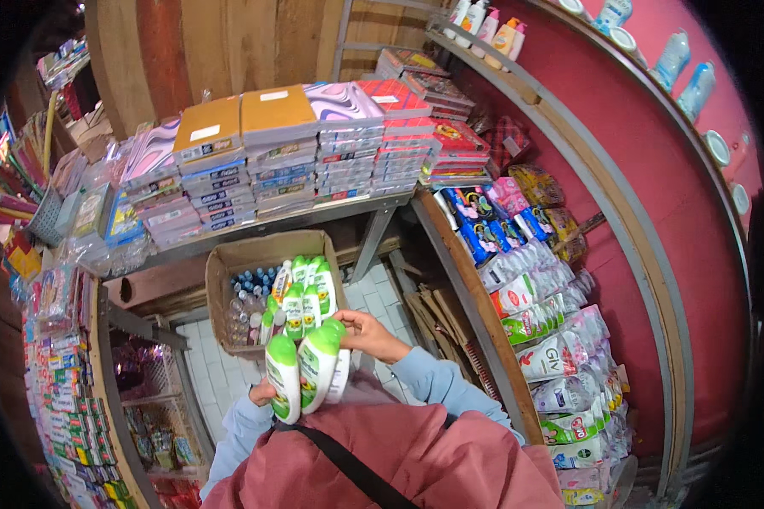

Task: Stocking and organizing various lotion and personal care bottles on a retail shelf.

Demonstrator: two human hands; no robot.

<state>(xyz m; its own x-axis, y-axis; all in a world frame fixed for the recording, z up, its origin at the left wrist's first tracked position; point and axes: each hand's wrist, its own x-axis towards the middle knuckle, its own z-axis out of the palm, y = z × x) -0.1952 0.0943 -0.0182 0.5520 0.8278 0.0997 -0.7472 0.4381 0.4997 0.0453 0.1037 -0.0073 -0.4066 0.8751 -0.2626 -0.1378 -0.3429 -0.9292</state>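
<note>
My left hand (264, 390) is closed around white bottles with green caps, held against my front; a white shampoo bottle (282, 382) is on the left and another green-capped bottle (317, 372) stands beside it. My right hand (370, 336) has its fingers on the green cap of a bottle at the right of this group, where part of a further white bottle shows. Just beyond is an open cardboard box (229, 254) holding several more green-capped bottles (294, 308), an orange-and-white bottle (281, 281) and small clear and blue-topped bottles (247, 286).
Stacked notebooks (280, 153) cover the shelf ahead. On the right, a wood-edged shelf (484, 318) carries soap and pouches (541, 362), with pump bottles (487, 32) higher up. Small boxes (76, 407) fill the left shelf. Flattened cardboard (442, 318) leans below on the right.
</note>
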